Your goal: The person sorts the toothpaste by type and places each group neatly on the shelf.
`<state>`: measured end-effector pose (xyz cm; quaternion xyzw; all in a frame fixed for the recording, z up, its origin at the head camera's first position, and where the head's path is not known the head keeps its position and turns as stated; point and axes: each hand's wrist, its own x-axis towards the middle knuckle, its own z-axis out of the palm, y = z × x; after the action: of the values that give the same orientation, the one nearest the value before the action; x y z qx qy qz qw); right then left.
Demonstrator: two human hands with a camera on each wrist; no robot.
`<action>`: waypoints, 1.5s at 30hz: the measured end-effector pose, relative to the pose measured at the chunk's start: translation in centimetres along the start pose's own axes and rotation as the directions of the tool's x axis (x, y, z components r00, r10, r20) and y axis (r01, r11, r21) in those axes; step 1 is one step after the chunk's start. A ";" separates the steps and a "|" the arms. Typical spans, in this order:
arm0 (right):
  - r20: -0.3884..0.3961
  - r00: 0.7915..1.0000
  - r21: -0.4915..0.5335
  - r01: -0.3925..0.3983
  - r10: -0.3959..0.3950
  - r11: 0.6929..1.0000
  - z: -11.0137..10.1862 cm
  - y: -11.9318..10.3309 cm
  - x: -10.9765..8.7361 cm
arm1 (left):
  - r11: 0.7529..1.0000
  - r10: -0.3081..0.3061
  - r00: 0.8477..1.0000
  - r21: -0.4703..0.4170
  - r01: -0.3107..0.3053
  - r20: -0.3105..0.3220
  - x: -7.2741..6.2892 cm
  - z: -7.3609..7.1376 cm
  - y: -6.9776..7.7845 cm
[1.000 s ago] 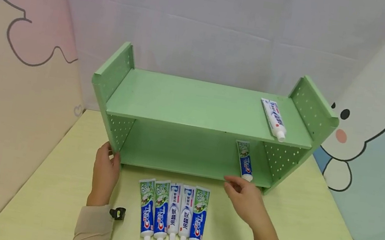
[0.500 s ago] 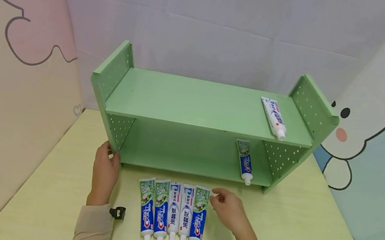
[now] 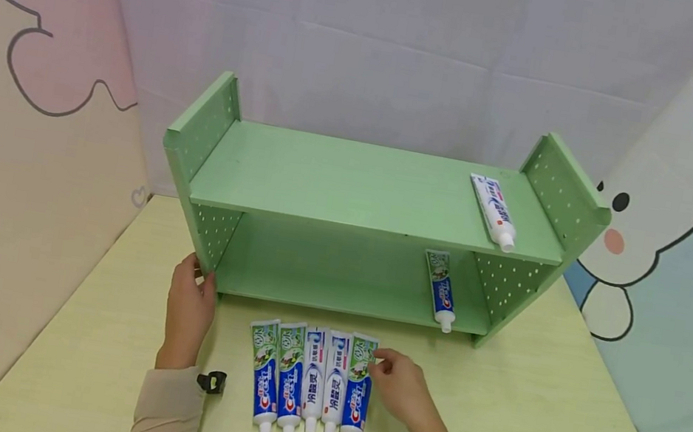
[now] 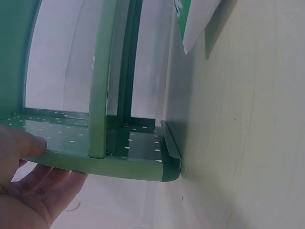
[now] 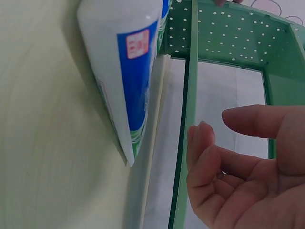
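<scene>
A green two-tier shelf rack [image 3: 325, 179] stands on the table. My left hand [image 3: 189, 312] grips its left side panel [image 4: 126, 167] low down, thumb on the inner face and fingers on the outer. Several toothpaste tubes lie side by side before the rack, caps toward me. My right hand [image 3: 401, 387] is at the upper right edge of the rightmost blue-and-green Crest toothpaste tube [image 3: 357, 400]. In the right wrist view, thumb and bent fingers stand apart with nothing between them, beside that tube [image 5: 136, 86].
One white toothpaste tube [image 3: 493, 212] lies at the right of the top tier. A Crest tube [image 3: 441, 290] lies at the right of the lower tier, its cap over the front edge. Light wooden table [image 3: 557, 427] surrounds the rack; a pale cloth wall [image 3: 376, 64] rises behind.
My right hand has moved left and toward me, from the lower tier's Crest tube to the rightmost tube on the table. The left hand has stayed on the side panel.
</scene>
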<state>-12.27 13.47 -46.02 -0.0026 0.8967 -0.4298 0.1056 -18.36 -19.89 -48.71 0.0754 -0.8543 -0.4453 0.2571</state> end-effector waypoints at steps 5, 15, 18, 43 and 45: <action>0.002 1.000 -0.007 -0.001 0.001 1.000 0.5 0.4 0.0 | 1.000 -0.002 1.000 0.004 0.002 0.003 0.1 0.0 0.1; 0.031 0.999 -0.011 -0.031 0.032 0.999 1.4 1.1 0.0 | 1.000 0.003 1.000 0.014 -0.003 -0.001 0.0 -0.2 0.3; 0.042 0.998 -0.022 -0.038 0.038 0.999 1.7 1.3 -0.1 | 1.000 0.000 1.000 0.012 0.000 -0.003 0.0 -0.2 0.3; 0.016 0.999 -0.133 -0.041 0.043 0.990 2.7 2.1 -0.1 | 1.000 -0.016 1.000 0.001 0.016 0.014 0.0 -0.2 0.2; 0.014 0.998 -0.145 -0.053 0.056 0.988 2.9 2.2 -0.1 | 1.000 -0.016 1.000 0.000 0.016 0.015 0.0 -0.2 0.2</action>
<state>-11.48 12.68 -49.48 0.0103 0.9242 -0.3608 0.1248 -18.27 -19.88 -48.45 0.0790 -0.8555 -0.4480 0.2473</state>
